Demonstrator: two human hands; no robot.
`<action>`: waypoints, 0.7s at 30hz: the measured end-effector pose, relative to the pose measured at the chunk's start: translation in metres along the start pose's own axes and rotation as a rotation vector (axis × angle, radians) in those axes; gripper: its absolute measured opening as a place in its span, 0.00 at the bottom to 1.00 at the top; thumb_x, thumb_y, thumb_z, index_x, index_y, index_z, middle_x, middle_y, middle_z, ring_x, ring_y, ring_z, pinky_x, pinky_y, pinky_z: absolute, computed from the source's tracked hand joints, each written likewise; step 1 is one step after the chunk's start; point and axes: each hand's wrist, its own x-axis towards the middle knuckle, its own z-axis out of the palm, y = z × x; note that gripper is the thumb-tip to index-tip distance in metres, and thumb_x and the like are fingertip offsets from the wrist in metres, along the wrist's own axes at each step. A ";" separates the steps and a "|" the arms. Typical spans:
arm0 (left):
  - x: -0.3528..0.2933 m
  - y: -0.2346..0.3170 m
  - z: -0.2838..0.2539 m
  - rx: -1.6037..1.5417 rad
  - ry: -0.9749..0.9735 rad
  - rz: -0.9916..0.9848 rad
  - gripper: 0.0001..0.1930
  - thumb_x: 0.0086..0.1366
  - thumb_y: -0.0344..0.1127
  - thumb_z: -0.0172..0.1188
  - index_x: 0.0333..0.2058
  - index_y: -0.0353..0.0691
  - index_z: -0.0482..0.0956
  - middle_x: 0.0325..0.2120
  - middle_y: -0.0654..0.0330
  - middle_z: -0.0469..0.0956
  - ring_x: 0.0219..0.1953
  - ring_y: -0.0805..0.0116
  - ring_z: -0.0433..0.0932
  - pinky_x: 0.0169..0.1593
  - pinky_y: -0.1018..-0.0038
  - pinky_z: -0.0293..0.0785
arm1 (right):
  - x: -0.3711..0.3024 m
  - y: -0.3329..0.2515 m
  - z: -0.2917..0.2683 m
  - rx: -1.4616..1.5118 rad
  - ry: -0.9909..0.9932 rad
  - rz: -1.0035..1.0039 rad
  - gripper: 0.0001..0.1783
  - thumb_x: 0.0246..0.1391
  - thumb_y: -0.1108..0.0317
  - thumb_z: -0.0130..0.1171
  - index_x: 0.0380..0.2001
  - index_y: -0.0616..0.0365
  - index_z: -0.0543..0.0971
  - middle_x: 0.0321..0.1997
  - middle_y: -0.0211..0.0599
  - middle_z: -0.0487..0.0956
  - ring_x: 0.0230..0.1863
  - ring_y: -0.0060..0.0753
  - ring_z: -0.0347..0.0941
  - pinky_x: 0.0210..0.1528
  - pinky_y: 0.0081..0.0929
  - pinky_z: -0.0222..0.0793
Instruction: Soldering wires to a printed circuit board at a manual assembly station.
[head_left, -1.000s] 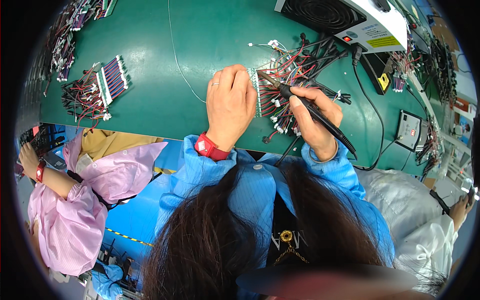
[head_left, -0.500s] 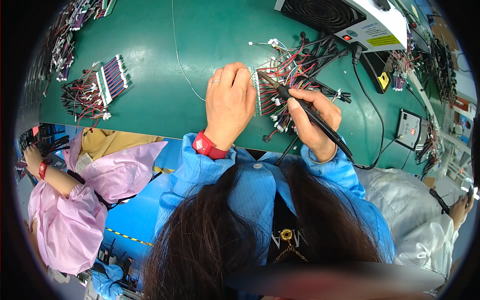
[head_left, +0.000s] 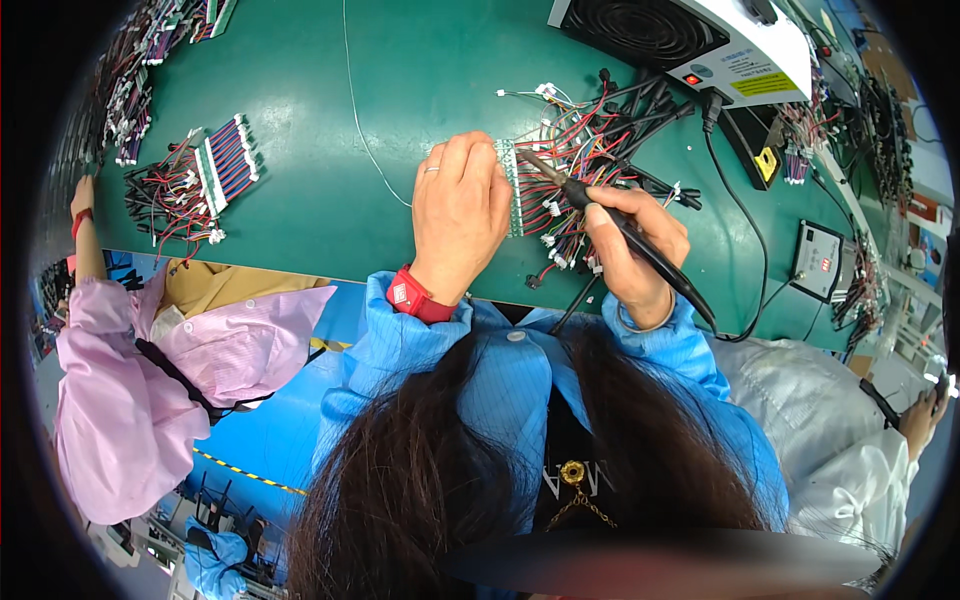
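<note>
My right hand [head_left: 640,245] grips a black soldering iron [head_left: 625,232], its tip angled up and left to the right edge of a narrow green circuit board strip [head_left: 514,190]. Whether the tip touches the board I cannot tell. Several red, black and white cables [head_left: 580,150] with small connectors fan out from the strip's right side. Closed and palm down, my left hand [head_left: 460,205] lies along the strip's left edge, hiding its fingertips. A thin solder wire [head_left: 360,125] runs down the green table into that hand.
Left of me lies another board strip [head_left: 211,178] with cables. A white box with a fan grille [head_left: 735,65] stands at the far right, near a black stand with a yellow sponge [head_left: 767,162] and a small control box [head_left: 818,260]. A co-worker in pink [head_left: 130,400] sits left; a white sleeve [head_left: 850,490] shows right.
The soldering iron and my right hand have shifted slightly right and down. My left hand stays nearly still. The pink-sleeved co-worker's arm has reached forward to the table's left side.
</note>
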 end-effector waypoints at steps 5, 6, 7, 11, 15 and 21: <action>0.001 0.005 -0.007 -0.021 -0.016 -0.049 0.03 0.60 0.25 0.58 0.33 0.36 0.73 0.41 0.53 0.78 0.41 0.50 0.77 0.44 0.61 0.73 | -0.001 -0.005 -0.007 0.068 0.053 -0.032 0.10 0.45 0.79 0.66 0.35 0.67 0.83 0.23 0.39 0.80 0.22 0.27 0.72 0.25 0.23 0.65; 0.001 0.006 -0.013 -0.021 -0.030 -0.075 0.03 0.61 0.25 0.58 0.33 0.36 0.74 0.41 0.54 0.78 0.41 0.50 0.77 0.44 0.61 0.74 | -0.002 -0.008 -0.006 0.082 0.057 -0.039 0.10 0.45 0.79 0.66 0.35 0.67 0.83 0.23 0.39 0.80 0.22 0.27 0.72 0.25 0.23 0.65; 0.003 0.007 -0.020 -0.005 -0.026 -0.067 0.03 0.61 0.25 0.58 0.33 0.36 0.74 0.41 0.54 0.78 0.41 0.50 0.77 0.44 0.61 0.74 | -0.001 -0.012 -0.003 0.089 0.060 -0.023 0.10 0.45 0.79 0.66 0.35 0.66 0.83 0.23 0.39 0.80 0.22 0.27 0.72 0.26 0.24 0.66; 0.000 0.012 -0.010 -0.052 -0.030 -0.091 0.02 0.61 0.27 0.58 0.33 0.37 0.75 0.42 0.55 0.80 0.41 0.51 0.78 0.43 0.61 0.75 | -0.007 -0.004 -0.006 0.029 0.067 -0.008 0.10 0.46 0.78 0.66 0.35 0.65 0.83 0.25 0.39 0.81 0.24 0.29 0.75 0.28 0.24 0.68; -0.005 0.011 -0.012 -0.003 -0.003 -0.083 0.02 0.60 0.27 0.59 0.31 0.37 0.76 0.41 0.55 0.81 0.39 0.51 0.79 0.43 0.61 0.75 | -0.006 -0.001 0.004 0.049 0.049 0.006 0.09 0.47 0.77 0.66 0.34 0.64 0.83 0.25 0.38 0.81 0.26 0.29 0.78 0.31 0.24 0.72; -0.003 0.010 -0.005 -0.031 0.018 -0.064 0.02 0.58 0.26 0.60 0.30 0.36 0.75 0.40 0.54 0.81 0.39 0.52 0.80 0.44 0.62 0.75 | -0.005 0.009 0.005 0.088 0.043 0.052 0.08 0.48 0.76 0.67 0.35 0.64 0.84 0.23 0.36 0.81 0.24 0.25 0.77 0.28 0.23 0.71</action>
